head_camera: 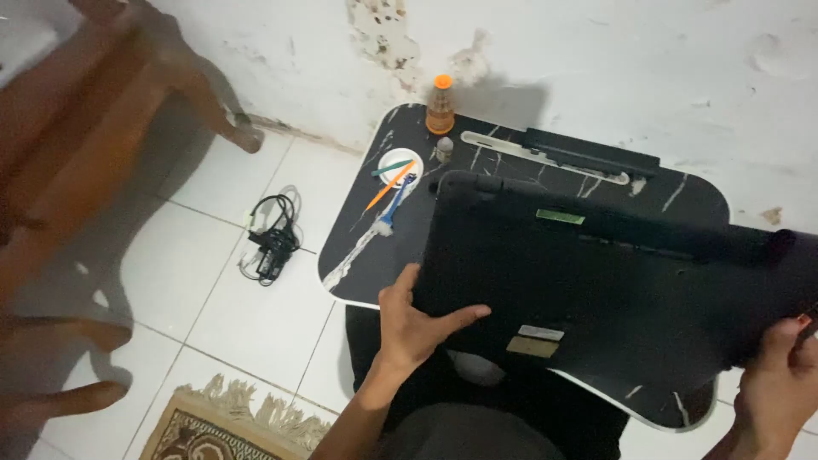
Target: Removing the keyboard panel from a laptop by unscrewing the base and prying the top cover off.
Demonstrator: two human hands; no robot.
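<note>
**Laptop held underside-up over the small table**

The laptop (596, 290) fills the centre and right of the frame, its dark underside facing up, tilted above a black marble-patterned table (358, 273). The left hand (413, 328) grips its near left edge — thumb up the side, fingers spread flat across the base. The right hand (780, 383), at the lower right edge of the frame, is closed around the far corner, though part of it is cut off by the frame.

Toward the top of the table lie a long black battery (592, 153) and a pale strip beside it. At the upper left of the table stand an orange-capped bottle (440, 104) and a small white dish (399, 163), with an orange tool (388, 187) and a blue brush (394, 204) laid across and below it. A charger (273, 243) with coiled cable sits on the white floor tiles at left, a fringed rug (221, 426) at the bottom, and a wooden chair (94, 128) blurs the upper left corner.

The risks here seem plain. The laptop is carried only at two edges, so a slip of either hand could drop it onto the table rim or the tiles. Its left edge hangs near the brush and dish — a swing that way could sweep the tools off or topple the bottle. Setting it down on the battery or strip could scratch the case.
</note>
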